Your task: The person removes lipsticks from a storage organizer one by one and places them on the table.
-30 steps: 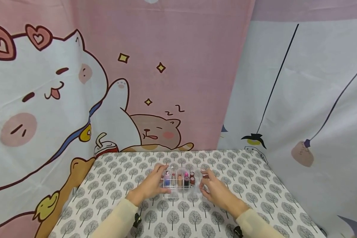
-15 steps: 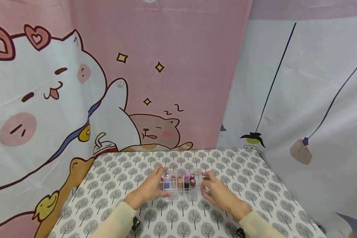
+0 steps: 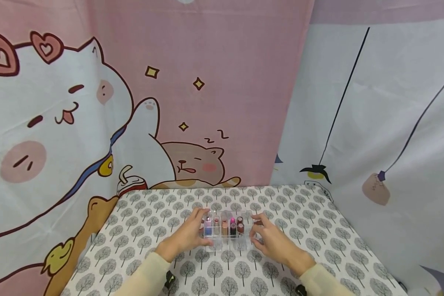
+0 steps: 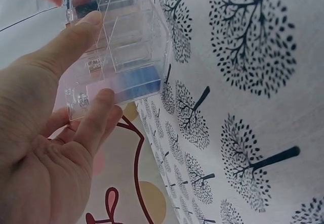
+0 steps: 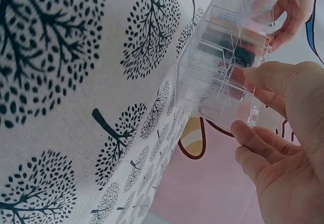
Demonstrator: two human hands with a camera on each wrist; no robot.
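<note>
A clear plastic cosmetics organizer (image 3: 217, 246) stands on the table between my two hands. Its upright slots hold a pink-and-blue tube (image 4: 134, 84), a tan tube (image 3: 225, 229), a black lipstick (image 3: 233, 230) with a bright pink top, and dark red ones (image 3: 240, 229). My left hand (image 3: 186, 235) grips the left end, thumb across the front and fingers round the side wall. At the opposite end, my right hand (image 3: 275, 242) holds the box between thumb and curled fingers. The right fingertips (image 5: 243, 133) lie by the end wall; their exact contact is partly hidden.
A white cloth with grey tree prints (image 3: 163, 218) covers the table. Behind it hangs a pink and white cartoon curtain (image 3: 244, 102), which continues down both sides. A dark strap (image 3: 169, 279) shows by the left sleeve.
The organizer has shifted slightly toward me, with both hands still at its ends. The right hand has come down a little with it. Over the last half second almost nothing has moved.
</note>
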